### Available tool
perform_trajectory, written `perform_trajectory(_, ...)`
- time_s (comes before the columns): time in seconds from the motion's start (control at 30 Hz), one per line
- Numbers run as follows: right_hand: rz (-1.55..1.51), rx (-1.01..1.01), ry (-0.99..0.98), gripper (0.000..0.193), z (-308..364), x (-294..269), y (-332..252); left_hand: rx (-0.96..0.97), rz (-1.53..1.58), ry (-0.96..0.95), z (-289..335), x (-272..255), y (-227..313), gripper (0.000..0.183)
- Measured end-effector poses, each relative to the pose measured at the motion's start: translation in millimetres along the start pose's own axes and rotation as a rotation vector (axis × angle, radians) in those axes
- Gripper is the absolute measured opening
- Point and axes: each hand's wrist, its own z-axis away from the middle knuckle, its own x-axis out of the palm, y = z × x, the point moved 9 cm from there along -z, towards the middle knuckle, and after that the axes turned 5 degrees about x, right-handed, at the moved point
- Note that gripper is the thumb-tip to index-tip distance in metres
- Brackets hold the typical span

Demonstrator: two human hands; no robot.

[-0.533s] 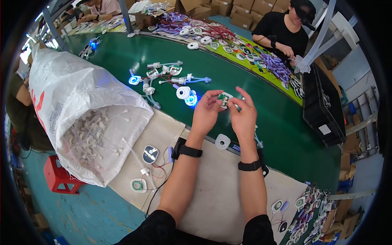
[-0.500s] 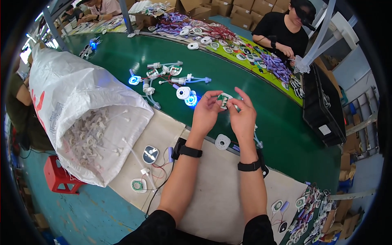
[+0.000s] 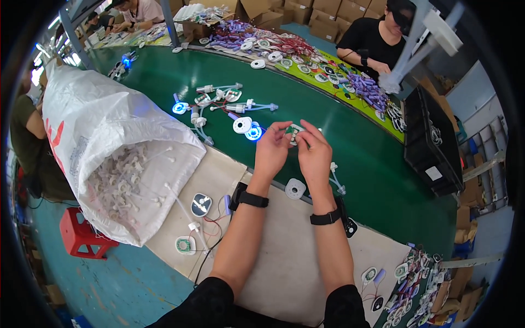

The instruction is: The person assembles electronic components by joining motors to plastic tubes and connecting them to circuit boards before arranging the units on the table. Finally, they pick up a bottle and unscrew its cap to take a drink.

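A small green circuit board in a white oval housing (image 3: 293, 133) is held up over the green work surface. My left hand (image 3: 272, 153) pinches its left side between thumb and fingers. From the right, my right hand (image 3: 313, 156) grips the other side, its fingers bent over the board, partly hiding it. Just left of my hands lie a white oval cover (image 3: 242, 125) and a round part glowing blue (image 3: 254, 132). Below them, a white round cover (image 3: 295, 188) rests at the surface's edge beside my right wrist.
An open white sack (image 3: 131, 120) of clear plastic fittings leans at left. Assemblies with tubes (image 3: 238, 107) lie on the green surface (image 3: 372, 175). A wired board (image 3: 185, 245) sits on the beige sheet (image 3: 284, 262). Opposite are heaped parts (image 3: 366, 90), a black crate (image 3: 437, 145) and a co-worker (image 3: 372, 38).
Both hands have shifted slightly left with the board. My right index finger, raised before, has come down toward it. The co-worker's head and hand have moved a little.
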Motion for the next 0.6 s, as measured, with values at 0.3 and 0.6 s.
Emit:
perform_trajectory(0.3,0.162,-0.086,0.243,0.025,13.7,-115.6,-58.7,0.119,-0.688,-0.227,-79.4,18.0,-7.1,0.033)
perform_trajectory(0.6,0.360,0.152,0.040,0.025,95.4,-272.7,-144.1,0.482,-1.038,-0.490,-55.8,2.6,85.7,0.031)
